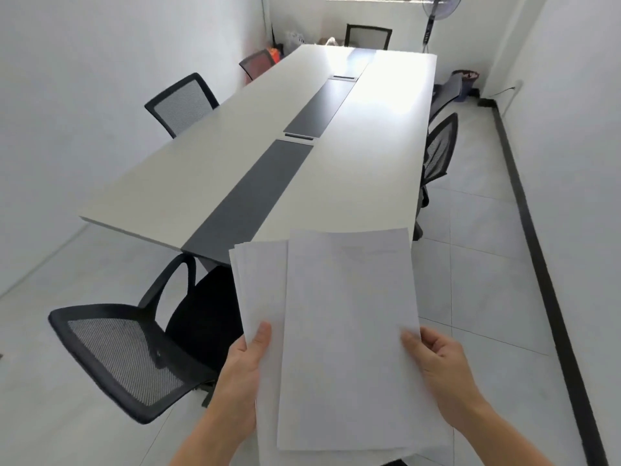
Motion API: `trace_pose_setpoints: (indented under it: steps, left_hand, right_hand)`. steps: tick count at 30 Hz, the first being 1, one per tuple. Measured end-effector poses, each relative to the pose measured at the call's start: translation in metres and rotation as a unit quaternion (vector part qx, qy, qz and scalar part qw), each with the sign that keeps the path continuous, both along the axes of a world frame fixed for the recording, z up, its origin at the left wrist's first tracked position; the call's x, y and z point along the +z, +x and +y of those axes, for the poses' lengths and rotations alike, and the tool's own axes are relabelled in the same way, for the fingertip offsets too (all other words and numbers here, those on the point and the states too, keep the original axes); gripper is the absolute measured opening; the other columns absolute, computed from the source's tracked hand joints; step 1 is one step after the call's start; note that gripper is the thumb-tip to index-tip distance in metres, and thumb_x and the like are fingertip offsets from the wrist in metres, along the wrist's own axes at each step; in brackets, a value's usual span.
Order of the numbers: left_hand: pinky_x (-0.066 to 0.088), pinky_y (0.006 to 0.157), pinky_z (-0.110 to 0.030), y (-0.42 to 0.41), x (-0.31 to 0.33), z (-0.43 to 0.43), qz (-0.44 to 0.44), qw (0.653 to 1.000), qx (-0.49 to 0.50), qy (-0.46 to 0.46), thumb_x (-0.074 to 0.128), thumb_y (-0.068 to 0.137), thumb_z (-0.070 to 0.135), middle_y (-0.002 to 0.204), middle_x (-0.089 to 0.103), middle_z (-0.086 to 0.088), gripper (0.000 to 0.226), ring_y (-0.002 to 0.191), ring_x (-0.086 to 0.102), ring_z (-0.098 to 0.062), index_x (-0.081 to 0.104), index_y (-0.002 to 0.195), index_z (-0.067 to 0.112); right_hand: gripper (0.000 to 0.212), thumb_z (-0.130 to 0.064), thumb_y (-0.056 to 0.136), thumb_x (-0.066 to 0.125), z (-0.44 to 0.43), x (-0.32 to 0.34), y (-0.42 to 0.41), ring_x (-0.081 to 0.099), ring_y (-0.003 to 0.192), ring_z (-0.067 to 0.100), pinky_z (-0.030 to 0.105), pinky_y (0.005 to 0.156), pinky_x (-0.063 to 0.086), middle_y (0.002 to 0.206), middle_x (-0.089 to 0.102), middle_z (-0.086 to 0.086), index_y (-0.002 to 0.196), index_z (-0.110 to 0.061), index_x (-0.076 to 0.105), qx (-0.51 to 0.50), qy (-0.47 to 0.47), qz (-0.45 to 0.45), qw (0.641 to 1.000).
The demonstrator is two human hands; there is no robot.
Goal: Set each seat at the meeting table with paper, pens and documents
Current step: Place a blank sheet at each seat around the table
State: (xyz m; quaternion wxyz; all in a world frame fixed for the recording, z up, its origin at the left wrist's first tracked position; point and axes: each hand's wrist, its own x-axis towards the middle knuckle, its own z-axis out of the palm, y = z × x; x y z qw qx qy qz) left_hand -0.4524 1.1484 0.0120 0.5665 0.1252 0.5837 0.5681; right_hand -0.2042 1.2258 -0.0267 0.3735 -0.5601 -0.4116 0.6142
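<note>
My left hand (248,361) pinches the lower left corner of the fanned stack of paper (260,284), thumb on top and fingers hidden beneath. My right hand (437,358) grips the right edge of the top sheet (349,331), which lies offset to the right over the stack. Both are up in the air, short of the table (201,169), before its near short edge and toward its near right corner. The sheets' long axis runs away from me, roughly along the table's length, with their top short edges pointing toward its far end. To do this well, I judge I should clamp the stack firmly with the left hand and slide only the one set free with the right. It should then go down square to a long edge, in front of a side chair (440,149). No paper lies at any seat yet, and the near chair (127,358) stands pulled out from the near left corner.
</note>
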Motion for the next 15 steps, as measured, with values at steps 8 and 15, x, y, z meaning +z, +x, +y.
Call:
trace_pose_setpoints:
  steps: [8, 15]
  left_hand:
    - [0.054, 0.082, -0.044, -0.051, -0.011, 0.052, 0.005, 0.989, 0.144, -0.020, 0.055, 0.090, 0.033, 0.096, 0.077, -0.009, 0.033, 0.085, 0.071, -0.029, 0.065, 0.110, 0.009]
    - [0.058, 0.065, -0.038, -0.067, -0.010, 0.117, 0.018, 0.973, 0.227, -0.034, 0.052, 0.095, 0.031, 0.081, 0.078, -0.003, 0.026, 0.080, 0.069, -0.026, 0.063, 0.106, 0.010]
  right_hand:
    - [0.017, -0.013, 0.096, 0.055, 0.170, -0.085, -0.031, 0.065, 0.075, 0.034, 0.049, 0.075, 0.056, 0.092, 0.072, 0.022, 0.089, -0.009, 0.070, 0.005, -0.038, -0.120, 0.992]
    - [0.015, -0.004, 0.088, 0.052, 0.293, -0.156, -0.069, 0.042, 0.063, 0.023, 0.030, 0.056, 0.031, 0.078, 0.052, 0.014, 0.080, 0.008, 0.055, 0.012, -0.140, -0.187, 0.972]
